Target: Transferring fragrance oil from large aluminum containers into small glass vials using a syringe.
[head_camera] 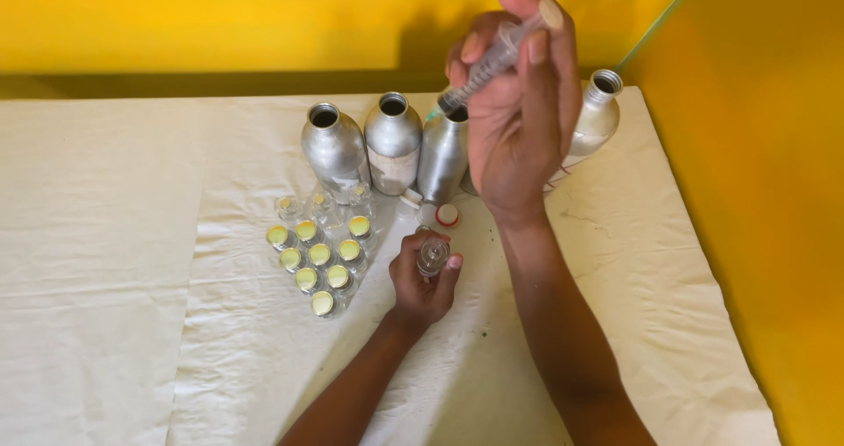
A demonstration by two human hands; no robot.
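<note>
My right hand [519, 121] pinched the syringe [483, 66], long axis slanted, tip pointing down-left over a silver bottle [441, 156], my left hand [424, 281] gripped a small upright glass vial [432, 256] below it, on the desk [114, 261].

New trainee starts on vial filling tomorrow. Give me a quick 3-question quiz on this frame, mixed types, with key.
1. True or false: the right hand holds a syringe with its tip at the mouth of a silver metal bottle.
2. What does the left hand hold?
A. a red-and-white cap
B. a small clear glass vial
C. a metal bottle
3. Fill in: the group of small vials lying left of the left hand have ____ coloured caps.

Key
1. True.
2. B, the small clear vial, held upright above the white cloth.
3. Yellow.
</note>
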